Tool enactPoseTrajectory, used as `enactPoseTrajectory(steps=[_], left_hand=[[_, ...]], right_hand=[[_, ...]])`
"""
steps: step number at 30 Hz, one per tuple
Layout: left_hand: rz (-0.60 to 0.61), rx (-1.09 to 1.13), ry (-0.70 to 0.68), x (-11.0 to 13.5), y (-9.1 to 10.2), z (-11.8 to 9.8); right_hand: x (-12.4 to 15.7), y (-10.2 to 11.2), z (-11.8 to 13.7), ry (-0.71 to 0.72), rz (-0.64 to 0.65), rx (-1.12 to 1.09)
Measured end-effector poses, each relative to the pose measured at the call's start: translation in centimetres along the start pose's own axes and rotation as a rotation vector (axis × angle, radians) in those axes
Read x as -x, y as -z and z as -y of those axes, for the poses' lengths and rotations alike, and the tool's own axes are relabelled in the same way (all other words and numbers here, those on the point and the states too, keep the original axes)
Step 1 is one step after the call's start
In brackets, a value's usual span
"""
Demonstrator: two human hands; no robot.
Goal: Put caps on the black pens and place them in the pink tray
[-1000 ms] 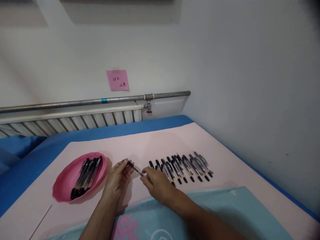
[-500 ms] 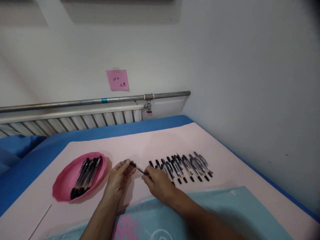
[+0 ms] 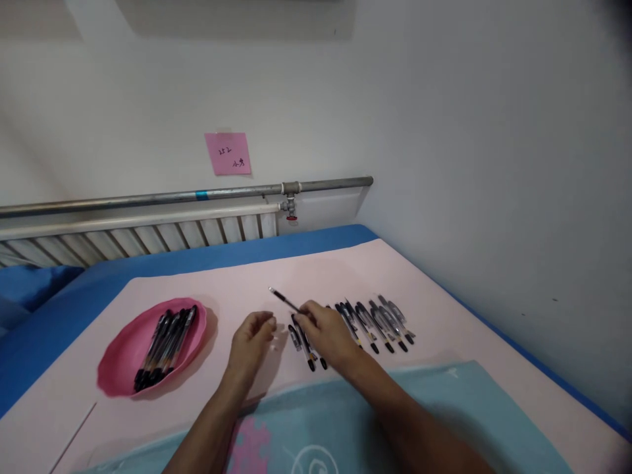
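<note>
Leans in from the bottom of the frame over a light blue cloth [image 3: 474, 395] printed with pink puzzle shapes. Has a thin white rod [image 3: 74, 434] lying at lower left on a pink mat [image 3: 316, 273]. Holds the left hand [image 3: 253, 340] just left of the lower middle, with fingers curled in toward the thumb; cannot be sure of anything small pinched there. Grips a slim pen [image 3: 286, 300] in the right hand [image 3: 328, 332], with thumb and fingers closed on the lower end and the other end pointing to upper left, raised off the mat. Has a couple of loose pens [image 3: 307, 356] just below that hand and a slanting row of pens [image 3: 382, 329] to the right, some overlapping. Has a wavy-rimmed pink dish [image 3: 121, 362] at left, with a bundle of black-capped pens [image 3: 165, 345] inside. Farther off, meets a blue covering [image 3: 237, 254], a white radiator [image 3: 212, 232], a metal pipe [image 3: 237, 192] with a red-handled valve [image 3: 291, 207], then a pink note [image 3: 228, 155] on the pale wall [image 3: 444, 131].
</note>
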State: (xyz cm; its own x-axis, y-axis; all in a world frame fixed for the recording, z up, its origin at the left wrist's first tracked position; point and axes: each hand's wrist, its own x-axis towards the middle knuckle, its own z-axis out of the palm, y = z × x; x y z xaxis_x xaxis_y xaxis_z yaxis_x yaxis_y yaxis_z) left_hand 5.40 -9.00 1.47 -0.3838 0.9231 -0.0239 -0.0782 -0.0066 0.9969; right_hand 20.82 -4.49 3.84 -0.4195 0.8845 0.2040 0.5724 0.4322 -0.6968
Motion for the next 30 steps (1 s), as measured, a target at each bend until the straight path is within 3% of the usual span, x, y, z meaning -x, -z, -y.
enactPoseTrajectory(steps=[5,13,18,22,27,30], left_hand=[[0.039,-0.465,-0.131,0.1,-1.8,1.3],[-0.042,-0.644,-0.076,-0.3,-2.5,1.4],[0.007,-0.315,0.101,-0.7,-0.7,0.9],[0.024,0.024,0.244,-1.3,2.0,-0.4],[-0.172,0.54,0.348,-2.2,4.0,-1.7],[-0.197,0.644,0.379,-2.3,4.0,-1.7]], right_hand=[[-0.4,0.8,-0.5,0.009,-0.114,-0.037],[-0.3,0.4,-0.3,0.014,-0.086,-0.019],[-0.2,0.7,-0.1,0.021,-0.067,-0.03],[0.2,0.5,0.6,0.058,0.036,-0.047],[1.2,-1.1,1.3,0.125,0.198,-0.048],[1.5,-1.8,1.2,0.125,0.223,-0.035]])
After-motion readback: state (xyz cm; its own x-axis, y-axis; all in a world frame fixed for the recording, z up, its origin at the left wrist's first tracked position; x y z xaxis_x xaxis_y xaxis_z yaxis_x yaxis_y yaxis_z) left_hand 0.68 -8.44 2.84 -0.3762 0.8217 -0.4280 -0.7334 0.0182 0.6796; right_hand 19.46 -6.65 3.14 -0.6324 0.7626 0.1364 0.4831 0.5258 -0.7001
